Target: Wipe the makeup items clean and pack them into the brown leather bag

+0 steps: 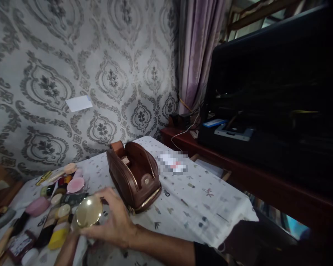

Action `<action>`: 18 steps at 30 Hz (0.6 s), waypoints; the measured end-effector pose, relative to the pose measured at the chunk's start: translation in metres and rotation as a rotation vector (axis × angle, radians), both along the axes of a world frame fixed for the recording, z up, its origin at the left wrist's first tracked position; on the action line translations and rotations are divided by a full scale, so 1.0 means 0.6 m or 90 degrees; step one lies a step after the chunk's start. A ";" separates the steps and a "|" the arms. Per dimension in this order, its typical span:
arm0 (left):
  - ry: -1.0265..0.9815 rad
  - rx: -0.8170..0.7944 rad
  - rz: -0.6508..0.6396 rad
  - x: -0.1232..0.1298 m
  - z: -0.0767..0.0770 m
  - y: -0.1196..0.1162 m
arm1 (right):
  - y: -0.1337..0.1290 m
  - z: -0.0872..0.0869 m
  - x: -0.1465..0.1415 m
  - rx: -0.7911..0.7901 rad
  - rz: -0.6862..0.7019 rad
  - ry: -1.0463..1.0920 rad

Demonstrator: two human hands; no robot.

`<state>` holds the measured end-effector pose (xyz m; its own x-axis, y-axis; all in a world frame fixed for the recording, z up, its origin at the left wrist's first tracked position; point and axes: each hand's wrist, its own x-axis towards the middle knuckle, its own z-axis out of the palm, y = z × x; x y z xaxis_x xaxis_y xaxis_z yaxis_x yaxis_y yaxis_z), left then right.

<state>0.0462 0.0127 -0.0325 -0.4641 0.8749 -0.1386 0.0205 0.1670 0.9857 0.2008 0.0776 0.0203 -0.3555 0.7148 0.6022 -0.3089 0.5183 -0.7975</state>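
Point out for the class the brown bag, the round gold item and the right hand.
Brown bag (127, 185), head view: outer side panel.
Round gold item (89, 211), head view: shiny top.
Right hand (117, 218), head view: back of it.

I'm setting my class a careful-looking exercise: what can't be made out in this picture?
All in the head view:
Left hand: fingers blurred and partly behind the gold lid.
Brown bag: the bottom inside, hidden by its own side.
Pale item on the tablecloth: details masked by pixelation.
Black sleeve: cut off by the bottom edge.
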 end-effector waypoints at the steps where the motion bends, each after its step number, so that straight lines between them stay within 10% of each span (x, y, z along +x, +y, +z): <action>1: -0.001 0.000 -0.009 0.006 0.000 0.004 | 0.007 0.024 0.012 -0.008 -0.013 0.015; 9: -0.236 0.012 -0.033 0.007 -0.008 0.022 | 0.155 0.174 0.092 0.008 -0.143 0.002; 18: -0.238 0.022 -0.020 -0.004 -0.017 0.021 | 0.241 0.122 0.085 -0.017 -0.251 -0.550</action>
<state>0.0439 0.0253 -0.0427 -0.3607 0.8946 -0.2637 -0.3366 0.1388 0.9314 0.2518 0.2224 0.0937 -0.4012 0.8879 0.2251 0.5867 0.4378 -0.6813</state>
